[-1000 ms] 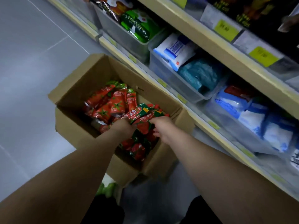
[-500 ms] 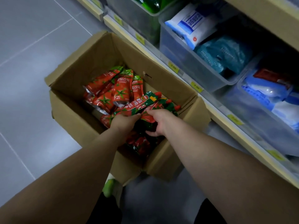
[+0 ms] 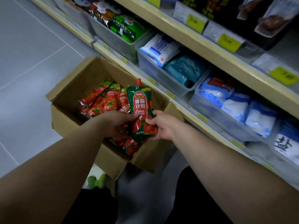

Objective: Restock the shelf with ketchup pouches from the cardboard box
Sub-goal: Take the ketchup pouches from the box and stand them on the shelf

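— Where was the pouch when you looked over?

— Clear of the pile. The glossy green-and-red plastic ketchup pouch [image 3: 141, 109] stood upright over the open brown cardboard box [image 3: 90, 75], its red spout pointing up and away from the person and its label facing them. Both hands had it by the lower end.

— Held how?

— The left hand [image 3: 116, 122] had its fingers curled onto the lower left edge. The right hand [image 3: 163, 125] pinched the bottom right corner between thumb and fingers. So the long axis ran straight up out of the grip, with most of the pouch above the hands.

— And the shelf?

— Off to the person's right. The cream-edged wooden shelf [image 3: 186, 107] ran just beside the box, with clear plastic bins [image 3: 155, 70] of blue and white packets on it. The right hand was the nearer one, so I'd guess it would carry the pouch across, spout leading.

— What had changed from a moment before?

— Half a second earlier both hands were down among the other red pouches [image 3: 106, 101], and this one lay slanted on the heap. By now it had been lifted and turned upright. The rest lay in the box as before.
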A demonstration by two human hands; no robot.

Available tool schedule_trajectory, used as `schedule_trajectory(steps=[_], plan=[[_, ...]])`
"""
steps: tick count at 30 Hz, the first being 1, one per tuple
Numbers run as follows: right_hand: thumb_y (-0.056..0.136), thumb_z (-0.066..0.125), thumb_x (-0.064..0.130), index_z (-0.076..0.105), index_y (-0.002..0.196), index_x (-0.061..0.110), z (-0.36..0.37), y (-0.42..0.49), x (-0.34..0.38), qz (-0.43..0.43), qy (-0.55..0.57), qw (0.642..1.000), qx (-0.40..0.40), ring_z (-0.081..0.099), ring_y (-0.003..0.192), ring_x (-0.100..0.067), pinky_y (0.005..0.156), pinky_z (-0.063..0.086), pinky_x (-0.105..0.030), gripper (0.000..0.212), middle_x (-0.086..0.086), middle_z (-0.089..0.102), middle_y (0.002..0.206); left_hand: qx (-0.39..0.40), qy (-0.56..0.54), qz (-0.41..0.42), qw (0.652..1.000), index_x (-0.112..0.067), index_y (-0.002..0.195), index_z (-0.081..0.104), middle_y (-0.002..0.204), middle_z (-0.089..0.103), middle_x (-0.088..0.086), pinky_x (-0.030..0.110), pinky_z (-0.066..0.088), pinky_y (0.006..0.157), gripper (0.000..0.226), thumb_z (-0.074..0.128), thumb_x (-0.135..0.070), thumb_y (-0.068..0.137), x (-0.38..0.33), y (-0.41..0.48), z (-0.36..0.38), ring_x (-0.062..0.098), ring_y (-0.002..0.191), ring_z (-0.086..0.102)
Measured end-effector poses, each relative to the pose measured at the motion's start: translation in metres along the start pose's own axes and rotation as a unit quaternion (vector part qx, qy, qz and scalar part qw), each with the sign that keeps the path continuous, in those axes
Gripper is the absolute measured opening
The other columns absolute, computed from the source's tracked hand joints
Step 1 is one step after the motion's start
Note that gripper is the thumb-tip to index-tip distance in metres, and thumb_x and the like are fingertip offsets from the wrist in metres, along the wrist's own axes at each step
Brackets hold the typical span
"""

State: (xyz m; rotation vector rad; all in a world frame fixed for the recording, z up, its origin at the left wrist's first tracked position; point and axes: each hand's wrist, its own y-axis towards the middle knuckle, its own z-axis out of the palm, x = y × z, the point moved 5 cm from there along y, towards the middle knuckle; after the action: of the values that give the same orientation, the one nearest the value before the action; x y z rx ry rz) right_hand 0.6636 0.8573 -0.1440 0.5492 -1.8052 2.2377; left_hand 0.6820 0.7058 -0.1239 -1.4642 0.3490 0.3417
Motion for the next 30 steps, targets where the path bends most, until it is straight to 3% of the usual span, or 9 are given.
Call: schedule_trajectory(steps=[6, 8, 11, 17, 19, 22, 25, 28, 30], plan=[[0.066, 0.072, -0.008, 0.035, 0.14, 0.023, -0.024, -0.068, 0.03, -0.206, -0.133, 0.968, -0.056, 0.051, 0.117, -0.023, 0.094, 0.047, -0.039, 0.088, -0.005, 0.054, 0.132, -0.011, 0.001, 0.174, 0.985, -0.017, 0.123, 0.057, 0.116, 0.067, 0.004, 0.038, 0.055, 0.079, 0.046, 0.071, -0.014, 0.079, -0.036, -0.049, 0.041, 0.023, 0.104, 0.063], [0.061, 0.08, 0.0, 0.036, 0.137, 0.022, -0.038, -0.095, 0.036, -0.26, -0.186, 0.94, -0.12, 0.05, 0.112, -0.016, 0.088, 0.045, -0.033, 0.091, -0.002, 0.053, 0.129, -0.003, -0.026, 0.23, 0.973, -0.016, 0.119, 0.06, 0.113, 0.068, 0.004, 0.035, 0.056, 0.079, 0.039, 0.068, -0.011, 0.081, -0.045, -0.066, 0.064, 0.022, 0.103, 0.065], [0.06, 0.084, 0.009, 0.043, 0.132, 0.02, -0.064, -0.126, 0.047, -0.325, -0.23, 0.886, -0.237, 0.054, 0.111, -0.021, 0.089, 0.044, -0.031, 0.084, -0.004, 0.057, 0.125, -0.014, 0.011, 0.323, 0.946, -0.021, 0.108, 0.063, 0.107, 0.07, 0.001, 0.032, 0.055, 0.082, 0.025, 0.064, -0.011, 0.085, -0.058, -0.084, 0.098, 0.017, 0.098, 0.067], [0.068, 0.077, 0.012, 0.055, 0.12, 0.022, -0.14, -0.196, 0.06, -0.455, -0.185, 0.774, -0.4, 0.058, 0.1, -0.018, 0.082, 0.042, -0.024, 0.058, -0.004, 0.064, 0.112, 0.0, 0.156, 0.507, 0.848, -0.019, 0.118, 0.051, 0.103, 0.065, -0.009, 0.005, 0.046, 0.076, 0.028, 0.058, -0.015, 0.091, -0.094, -0.117, 0.193, -0.008, 0.092, 0.062], [0.071, 0.073, 0.009, 0.056, 0.12, 0.021, -0.161, -0.219, 0.06, -0.492, -0.18, 0.735, -0.43, 0.058, 0.1, -0.017, 0.085, 0.044, -0.023, 0.053, -0.004, 0.063, 0.113, -0.034, 0.206, 0.554, 0.806, -0.017, 0.121, 0.048, 0.106, 0.065, -0.006, 0.017, 0.047, 0.083, 0.032, 0.057, -0.021, 0.091, -0.101, -0.124, 0.22, 0.005, 0.099, 0.062], [0.074, 0.064, 0.003, 0.057, 0.12, 0.016, -0.193, -0.256, 0.057, -0.543, -0.199, 0.653, -0.49, 0.057, 0.105, -0.022, 0.09, 0.04, -0.021, 0.048, -0.006, 0.063, 0.113, -0.094, 0.252, 0.62, 0.737, -0.021, 0.114, 0.051, 0.095, 0.062, -0.013, 0.022, 0.04, 0.072, 0.025, 0.056, -0.028, 0.09, -0.111, -0.14, 0.261, 0.003, 0.087, 0.058], [0.073, 0.057, -0.001, 0.058, 0.116, 0.015, -0.228, -0.287, 0.05, -0.555, -0.204, 0.579, -0.562, 0.05, 0.107, -0.021, 0.088, 0.031, -0.013, 0.047, -0.006, 0.061, 0.111, -0.082, 0.268, 0.672, 0.686, -0.01, 0.108, 0.054, 0.099, 0.065, 0.004, 0.026, 0.04, 0.073, 0.023, 0.053, -0.027, 0.092, -0.115, -0.154, 0.307, 0.018, 0.092, 0.06], [0.074, 0.057, -0.001, 0.059, 0.112, 0.013, -0.264, -0.307, 0.041, -0.52, -0.185, 0.555, -0.622, 0.046, 0.105, -0.026, 0.085, 0.027, -0.014, 0.04, -0.012, 0.052, 0.11, -0.07, 0.309, 0.7, 0.64, -0.005, 0.112, 0.054, 0.106, 0.062, 0.015, 0.034, 0.044, 0.078, 0.025, 0.05, -0.022, 0.094, -0.12, -0.16, 0.354, 0.03, 0.096, 0.058], [0.076, 0.059, 0.003, 0.058, 0.107, 0.009, -0.289, -0.318, 0.03, -0.482, -0.182, 0.546, -0.661, 0.045, 0.102, -0.03, 0.081, 0.026, -0.017, 0.031, -0.016, 0.049, 0.108, -0.039, 0.326, 0.705, 0.628, -0.005, 0.114, 0.054, 0.108, 0.061, 0.015, 0.029, 0.041, 0.075, 0.026, 0.049, -0.019, 0.093, -0.119, -0.164, 0.387, 0.03, 0.097, 0.058]])
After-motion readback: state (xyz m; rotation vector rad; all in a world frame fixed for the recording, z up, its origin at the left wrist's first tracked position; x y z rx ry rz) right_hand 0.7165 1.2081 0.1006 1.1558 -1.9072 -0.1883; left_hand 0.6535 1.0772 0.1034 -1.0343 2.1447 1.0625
